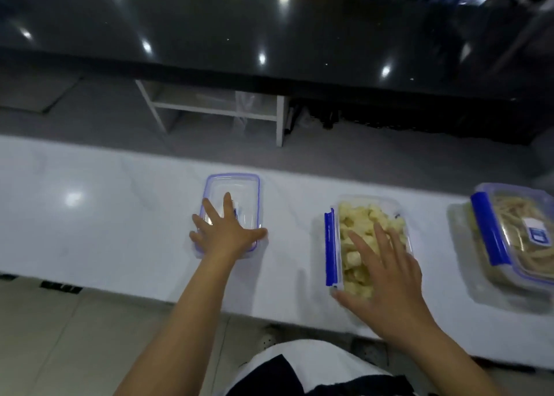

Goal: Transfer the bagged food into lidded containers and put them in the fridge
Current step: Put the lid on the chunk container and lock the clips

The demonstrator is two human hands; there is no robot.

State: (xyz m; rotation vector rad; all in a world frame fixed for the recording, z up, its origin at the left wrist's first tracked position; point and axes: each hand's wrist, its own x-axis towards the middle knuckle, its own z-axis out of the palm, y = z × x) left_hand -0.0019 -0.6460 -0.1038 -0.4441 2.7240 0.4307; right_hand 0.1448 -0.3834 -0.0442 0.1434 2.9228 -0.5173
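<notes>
Nearest, the right hand lay flat with fingers spread over an open tub of pale yellow food chunks, a blue clip along its left side. Left of it, the left hand pressed, fingers straight and splayed, on a clear lid with a blue rim — both sat on the white counter. At the far right edge stood a second tub — lidded, with pale strips inside. Beyond the counter ran a black worktop.

White counter: loose lid, open food container, lidded container.
</notes>
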